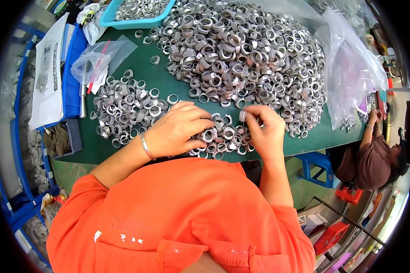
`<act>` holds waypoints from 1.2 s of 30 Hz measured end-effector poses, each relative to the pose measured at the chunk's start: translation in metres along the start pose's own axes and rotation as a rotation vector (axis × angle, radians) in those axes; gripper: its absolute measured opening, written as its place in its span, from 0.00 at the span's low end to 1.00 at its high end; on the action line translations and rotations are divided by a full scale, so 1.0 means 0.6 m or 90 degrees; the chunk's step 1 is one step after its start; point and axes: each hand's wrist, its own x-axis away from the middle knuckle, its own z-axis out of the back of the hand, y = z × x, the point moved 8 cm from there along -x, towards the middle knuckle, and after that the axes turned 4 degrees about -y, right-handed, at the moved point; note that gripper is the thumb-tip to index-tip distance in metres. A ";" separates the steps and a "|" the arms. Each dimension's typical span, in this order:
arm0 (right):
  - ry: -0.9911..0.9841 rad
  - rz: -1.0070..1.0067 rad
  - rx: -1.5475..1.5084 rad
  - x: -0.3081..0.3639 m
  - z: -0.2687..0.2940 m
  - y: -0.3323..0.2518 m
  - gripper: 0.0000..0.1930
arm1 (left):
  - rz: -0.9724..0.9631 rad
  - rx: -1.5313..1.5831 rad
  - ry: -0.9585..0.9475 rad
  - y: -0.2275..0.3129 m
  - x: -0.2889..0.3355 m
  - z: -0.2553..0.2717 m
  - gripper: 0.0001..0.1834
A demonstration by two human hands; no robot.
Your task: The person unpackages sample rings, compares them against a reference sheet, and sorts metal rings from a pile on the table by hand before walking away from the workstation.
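My right hand [267, 129] pinches a silver-grey metal ring [243, 116] with a textured band between thumb and fingers, at the right edge of a small ring pile [223, 136]. Over the left side of that pile lies my left hand [180, 129], its fingers apart and curved, the tips touching or just above the rings. A medium heap of similar rings [127, 107] spreads to its left. Beyond both hands rises a much larger mound of rings [246, 54]. What lies beneath my left palm is hidden.
The rings lie on a green table [164, 82]. A light-blue basket [108, 22] with small metal pieces stands far left. Clear plastic bags [102, 57] [353, 77] lie at both sides. Papers [48, 82] rest on a blue bin at left. Another person [373, 161] works at right, near a blue stool [316, 168].
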 end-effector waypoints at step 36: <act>0.019 -0.140 -0.152 0.004 -0.008 0.051 0.05 | -0.002 0.002 0.004 0.001 0.000 0.001 0.25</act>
